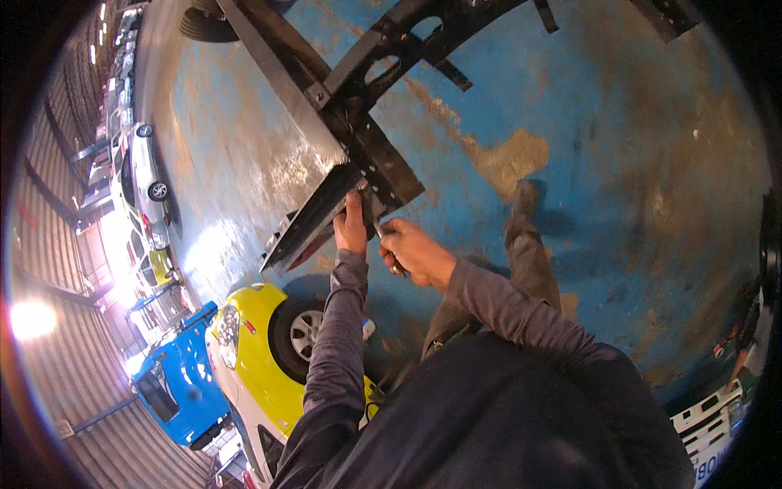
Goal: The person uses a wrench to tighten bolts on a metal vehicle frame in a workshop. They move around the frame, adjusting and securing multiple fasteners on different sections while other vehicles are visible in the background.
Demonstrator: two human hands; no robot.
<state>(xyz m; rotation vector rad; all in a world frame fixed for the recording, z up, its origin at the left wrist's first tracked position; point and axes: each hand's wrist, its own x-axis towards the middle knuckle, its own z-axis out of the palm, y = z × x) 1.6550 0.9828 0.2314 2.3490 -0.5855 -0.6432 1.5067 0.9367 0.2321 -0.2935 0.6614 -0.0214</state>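
Observation:
A black steel vehicle chassis frame (342, 106) stands before me, its end corner close to my hands. Attached there is a dark angled panel (314, 213) with a reddish part along its lower side. My left hand (351, 230) is raised against the inner edge of this panel, its fingers closed near the corner; what they grip is hidden. Just right of it, my right hand (414, 253) is wrapped around a slim metal hand tool (379, 231), perhaps a wrench. The tool's upper end points at the frame corner, and its exact kind cannot be made out.
A yellow-and-white car (265, 326) stands close at the lower left, with a blue truck cab (183, 379) beyond it. Several parked cars, including a silver car (142, 171), line the left. Tyres (208, 24) lie at the top. The blue floor (635, 204) is worn and stained.

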